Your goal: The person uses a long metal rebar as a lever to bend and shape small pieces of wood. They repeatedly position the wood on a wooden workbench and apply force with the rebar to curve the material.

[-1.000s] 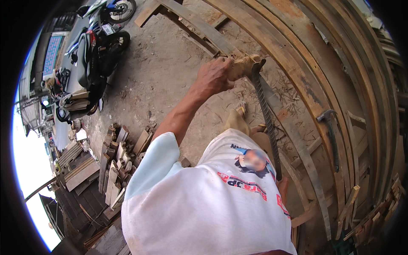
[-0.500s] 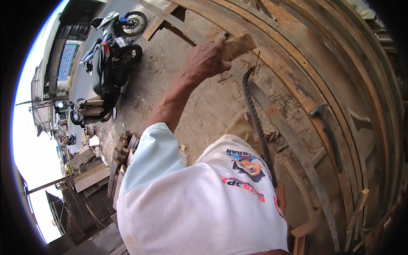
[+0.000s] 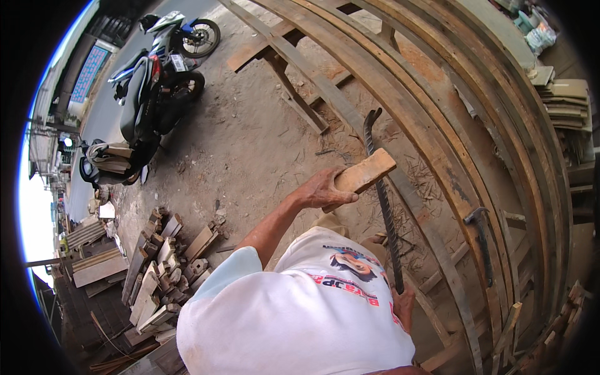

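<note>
My left hand is closed around one end of a short wooden block, held out in front of my white shirt. The block's free end points away to the right and overlaps the bar in this view; whether they touch I cannot tell. Low beside my shirt, my right hand is closed on the lower end of a dark pry bar, a twisted rod with a hooked, forked tip. The bar stands nearly upright in view, its tip beside the long planks. Part of the right hand is hidden behind the shirt.
Long wooden beams run along my right on a trestle frame, with a hammer lying on them. Parked motorbikes stand at the far left. A heap of wood offcuts lies at near left; stacked boards are far right.
My left hand has brought the wooden block nearer, down from beside the beams to in front of the bar. The view has shifted, showing more of the offcut heap. My right hand still holds the bar.
</note>
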Tool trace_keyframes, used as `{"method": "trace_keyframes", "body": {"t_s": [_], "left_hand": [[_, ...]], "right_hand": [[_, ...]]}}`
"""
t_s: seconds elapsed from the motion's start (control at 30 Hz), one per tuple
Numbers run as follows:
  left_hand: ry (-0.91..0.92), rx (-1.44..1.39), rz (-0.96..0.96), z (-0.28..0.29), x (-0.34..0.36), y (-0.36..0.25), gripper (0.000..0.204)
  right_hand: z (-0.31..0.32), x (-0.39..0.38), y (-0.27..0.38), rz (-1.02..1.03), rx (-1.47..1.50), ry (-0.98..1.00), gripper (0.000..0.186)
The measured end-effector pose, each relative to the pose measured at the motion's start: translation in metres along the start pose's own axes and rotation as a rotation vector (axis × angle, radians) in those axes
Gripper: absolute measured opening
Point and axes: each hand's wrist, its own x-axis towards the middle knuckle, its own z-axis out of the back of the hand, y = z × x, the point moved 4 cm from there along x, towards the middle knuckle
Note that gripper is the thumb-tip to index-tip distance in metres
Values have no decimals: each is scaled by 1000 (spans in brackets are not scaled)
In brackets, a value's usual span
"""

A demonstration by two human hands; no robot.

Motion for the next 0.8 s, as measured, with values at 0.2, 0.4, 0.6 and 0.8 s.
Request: {"method": "trace_keyframes", "body": {"t_s": [0.2, 0.4, 0.6, 0.8], "left_hand": [[218, -236, 27, 34, -29, 44, 95], [187, -454, -153, 52, 8, 32, 95], [146, -639, -171, 84, 61, 21, 95], [74, -663, -179, 122, 109, 9, 84]], "right_hand": [[-34, 22, 97, 87, 99, -43, 32], [-39, 32, 218, 245, -50, -80, 33], [-10, 54, 295, 285, -117, -45, 29], [47, 86, 372, 547, -416, -157, 44]]}}
